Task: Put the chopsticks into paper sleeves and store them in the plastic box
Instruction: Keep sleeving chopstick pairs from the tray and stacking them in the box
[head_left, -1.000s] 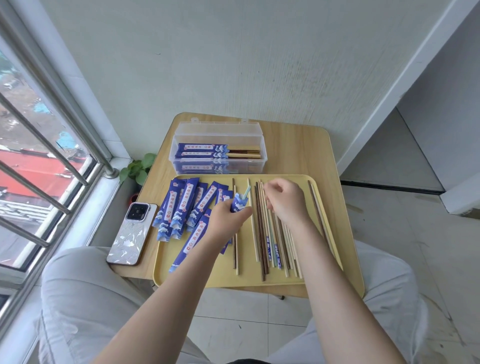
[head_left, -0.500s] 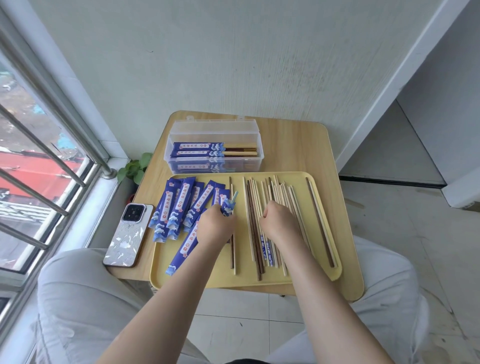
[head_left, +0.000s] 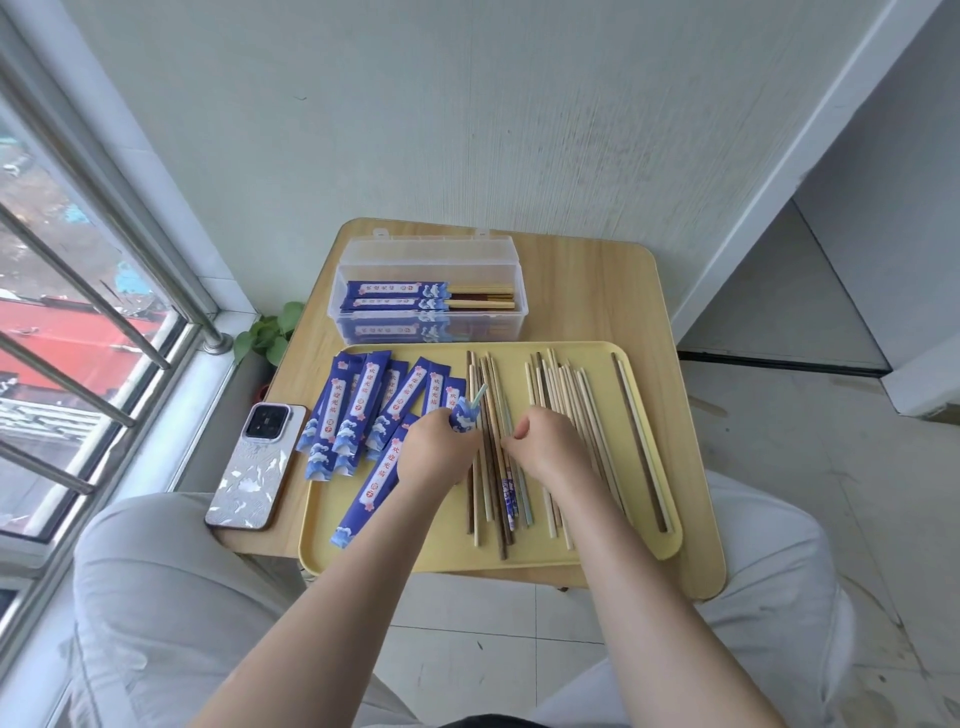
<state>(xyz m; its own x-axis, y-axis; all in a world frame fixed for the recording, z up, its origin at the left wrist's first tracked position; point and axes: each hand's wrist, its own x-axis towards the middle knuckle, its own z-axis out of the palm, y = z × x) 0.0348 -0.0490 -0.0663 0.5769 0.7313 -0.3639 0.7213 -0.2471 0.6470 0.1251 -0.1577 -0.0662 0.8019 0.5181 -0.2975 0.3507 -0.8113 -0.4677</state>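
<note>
Gripping a blue sleeve (head_left: 464, 415) with a pale chopstick tip poking out, the left hand (head_left: 434, 449) sits mid-frame over the tray (head_left: 597, 551). Right hand (head_left: 545, 449) pinches among loose chopsticks (head_left: 566, 395); which one, I can't tell. Box (head_left: 431, 306) above holds sleeved pairs.
</note>
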